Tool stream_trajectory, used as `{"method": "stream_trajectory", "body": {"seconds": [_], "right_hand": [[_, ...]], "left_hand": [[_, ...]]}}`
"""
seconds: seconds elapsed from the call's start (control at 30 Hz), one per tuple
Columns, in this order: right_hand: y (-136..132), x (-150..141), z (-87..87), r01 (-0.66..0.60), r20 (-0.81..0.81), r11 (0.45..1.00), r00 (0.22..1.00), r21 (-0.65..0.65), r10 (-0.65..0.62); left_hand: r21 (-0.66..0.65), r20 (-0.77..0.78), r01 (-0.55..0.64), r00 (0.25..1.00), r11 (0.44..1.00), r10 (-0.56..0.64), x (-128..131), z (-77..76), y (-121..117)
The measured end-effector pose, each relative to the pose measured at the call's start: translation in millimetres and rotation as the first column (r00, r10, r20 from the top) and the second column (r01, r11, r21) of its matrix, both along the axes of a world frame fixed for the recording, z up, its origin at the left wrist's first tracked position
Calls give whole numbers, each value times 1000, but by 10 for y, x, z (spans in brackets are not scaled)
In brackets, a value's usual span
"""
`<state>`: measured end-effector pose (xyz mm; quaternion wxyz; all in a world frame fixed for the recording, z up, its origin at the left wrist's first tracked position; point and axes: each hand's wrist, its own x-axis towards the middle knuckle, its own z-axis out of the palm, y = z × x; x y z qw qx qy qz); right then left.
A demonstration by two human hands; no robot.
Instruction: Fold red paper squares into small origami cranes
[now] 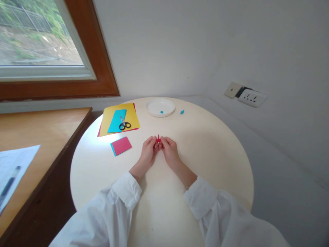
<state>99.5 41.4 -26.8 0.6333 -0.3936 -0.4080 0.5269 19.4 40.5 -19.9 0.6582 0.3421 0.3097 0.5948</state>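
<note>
Close together over the middle of the round white table (221, 151), my left hand (149, 149) and my right hand (168, 148) pinch a small piece of folded red paper (158, 139) between them. A thin point of it sticks up above the fingertips; most of the rest is hidden by my fingers. Beyond my hands is a white plate (154, 110) with a small blue folded paper piece (161, 112) in it. A second blue folded paper piece (182, 112) lies on the table, right of the plate.
At the back left, black-handled scissors (123, 124) rest on a blue sheet (115, 120) over a yellow sheet (106, 116). Nearer lie small pink sheets (122, 145) over blue. A wooden desk (59, 127) with paper and a pen (10, 181) stands left; walls border the table.
</note>
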Motion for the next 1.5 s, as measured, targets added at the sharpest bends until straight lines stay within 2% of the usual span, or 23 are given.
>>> {"method": "stream_trajectory", "body": {"seconds": [0.83,1.27,1.5], "right_hand": [[21,26,-31,21,27,1000,999,13,-21],[-26,54,22,68,205,994,975,84,-84],[-53,58,63,102,296,987,946,121,-134]], "left_hand": [[-11,-42,-59,997,998,59,-38,-13,-8],[-26,-71,-110,992,994,108,-50,-31,11],[-28,-116,-185,977,982,181,-69,-27,28]]}}
